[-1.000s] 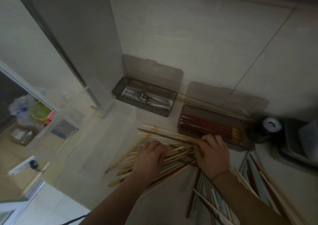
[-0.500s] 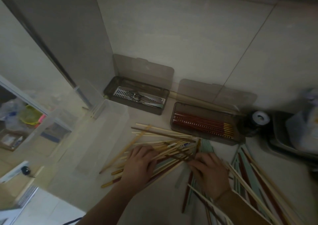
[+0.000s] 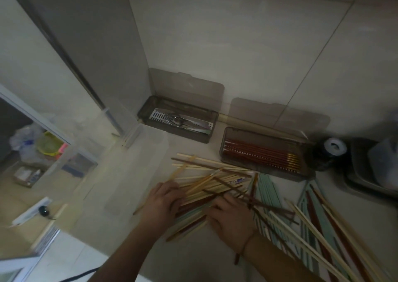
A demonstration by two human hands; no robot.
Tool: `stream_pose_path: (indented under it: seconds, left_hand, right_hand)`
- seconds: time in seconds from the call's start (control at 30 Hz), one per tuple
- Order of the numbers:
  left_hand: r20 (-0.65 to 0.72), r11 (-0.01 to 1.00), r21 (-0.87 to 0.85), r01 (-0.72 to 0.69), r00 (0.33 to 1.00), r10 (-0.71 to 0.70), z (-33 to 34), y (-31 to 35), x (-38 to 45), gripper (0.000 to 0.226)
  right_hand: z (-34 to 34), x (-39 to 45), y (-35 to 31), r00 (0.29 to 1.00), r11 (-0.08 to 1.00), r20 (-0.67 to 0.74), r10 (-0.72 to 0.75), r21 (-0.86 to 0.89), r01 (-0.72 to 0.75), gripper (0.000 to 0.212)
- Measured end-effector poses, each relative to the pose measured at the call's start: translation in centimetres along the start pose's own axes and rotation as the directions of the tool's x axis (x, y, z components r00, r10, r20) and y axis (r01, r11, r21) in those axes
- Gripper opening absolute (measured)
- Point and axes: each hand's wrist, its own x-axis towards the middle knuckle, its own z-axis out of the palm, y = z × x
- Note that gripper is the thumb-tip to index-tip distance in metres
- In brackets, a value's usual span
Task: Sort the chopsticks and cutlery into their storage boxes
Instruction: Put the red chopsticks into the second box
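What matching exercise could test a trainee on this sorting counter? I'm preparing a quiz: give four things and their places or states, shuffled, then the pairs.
Things:
1. forks
2. red chopsticks
3. mint-green chopsticks
4. roll of tape

Places or states:
A. loose on the counter, right of both hands
B. on a slotted tray in the left box
C. standing right of the right box
D. lined up side by side in the right box

Pairs: 1-B, 2-D, 3-A, 4-C

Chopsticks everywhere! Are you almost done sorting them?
Not nearly. Done: red chopsticks lie in the right box, forks in the left box. In hand: both hands rest on the loose pile. Left: that pile, plus more chopsticks to the right.
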Motion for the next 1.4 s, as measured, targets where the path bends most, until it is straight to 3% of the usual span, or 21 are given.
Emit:
stream_pose_path:
  seconds: [0.17, 0.33, 0.5, 0.7, 0.8, 0.9, 1.03, 1.1, 1.2, 1.3, 1.4]
  left_hand:
    - [0.001, 0.994, -0.004, 0.105, 0.994, -0.105, -1.3, -1.3, -1.6, 0.013]
    - [0.022, 0.970, -0.048, 0.238, 0.971, -0.237, -1.8, -1.0, -1.1, 0.018]
    - [0.065, 0.934, -0.139, 0.328, 0.944, -0.322, -2.2, -1.2, -1.0, 0.017]
    - [-0.020, 0.906, -0.235, 0.352, 0.930, -0.367, -3.1, -1.2, -1.0, 0.018]
    - [-0.014, 0.886, -0.288, 0.364, 0.923, -0.384, -3.7, -0.5, -1.1, 0.024]
    - [0.044, 0.809, -0.399, 0.432, 0.890, -0.454, -4.8, 0.3, -1.0, 0.019]
    - [0.254, 0.713, -0.497, 0.495, 0.869, -0.425, -8.0, 1.6, -0.4, 0.040]
    - [0.403, 0.731, -0.437, 0.524, 0.841, -0.362, -9.2, 2.9, 0.1, 0.046]
    - [0.468, 0.892, -0.136, 0.431, 0.822, -0.325, -10.3, 5.0, 0.9, 0.025]
    - [0.425, 0.933, 0.163, 0.320, 0.831, -0.359, -11.6, 7.8, 2.2, 0.014]
    - [0.297, 0.964, 0.089, 0.249, 0.918, -0.265, -13.7, 12.2, 4.7, 0.013]
  right_hand:
    - [0.7, 3.1, -1.3, 0.997, 0.995, 0.031, -0.074, -0.062, 0.076, 0.016]
    - [1.9, 5.1, -2.4, 0.979, 0.984, 0.141, -0.148, -0.073, 0.160, 0.023]
    - [2.3, 5.4, -2.4, 0.984, 0.995, 0.169, -0.054, -0.072, 0.067, 0.025]
    - [2.1, 6.1, -2.8, 0.981, 0.988, 0.193, 0.031, -0.156, 0.000, 0.032]
    - [1.9, 5.8, -2.6, 0.990, 0.992, 0.137, 0.024, -0.124, -0.007, 0.029]
    - [1.1, 5.0, -2.1, 1.000, 1.000, -0.001, 0.016, 0.015, -0.016, 0.009]
    - [-0.6, 4.4, -1.6, 0.998, 1.000, -0.063, 0.019, 0.019, -0.018, 0.017]
    - [-1.2, 4.1, -1.1, 0.994, 0.996, -0.079, 0.082, 0.029, -0.080, 0.018]
    - [-1.3, 3.9, -0.2, 0.986, 0.982, -0.088, 0.145, 0.136, -0.132, 0.017]
    - [-2.4, 3.8, -1.2, 0.993, 0.957, -0.081, 0.091, 0.282, -0.064, 0.028]
    - [-4.9, 3.5, -3.3, 0.981, 0.906, -0.170, 0.093, 0.422, -0.013, 0.022]
